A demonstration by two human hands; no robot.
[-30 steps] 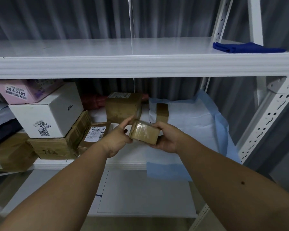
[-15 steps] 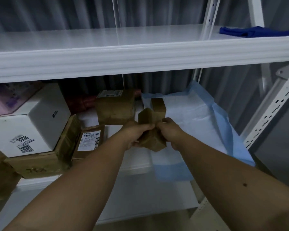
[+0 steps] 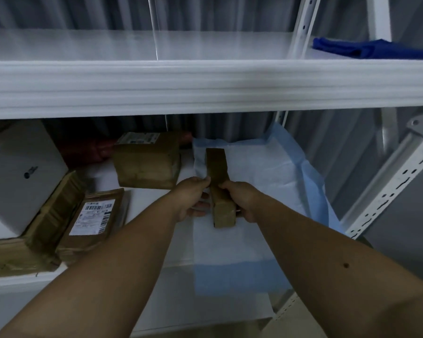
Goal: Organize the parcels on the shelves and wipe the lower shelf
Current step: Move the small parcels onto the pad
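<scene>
The small parcel (image 3: 219,189) sits at centre on the pad (image 3: 261,172) of the middle shelf (image 3: 15,281), left hand (image 3: 193,200) at its nine o'clock, right hand (image 3: 244,200) at three. A taped box (image 3: 145,163) lies at ten o'clock, a labelled parcel (image 3: 93,220) at eight, leaning on a flat carton (image 3: 42,230) under a large box (image 3: 17,172). A folded cloth (image 3: 374,48) lies on the upper shelf (image 3: 205,86) at one o'clock.

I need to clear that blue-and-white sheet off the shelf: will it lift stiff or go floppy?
Probably floppy: the blue-and-white sheet is rumpled and drapes over the shelf edge. It looks thin, so likely light, and may drag if pushed.
</scene>
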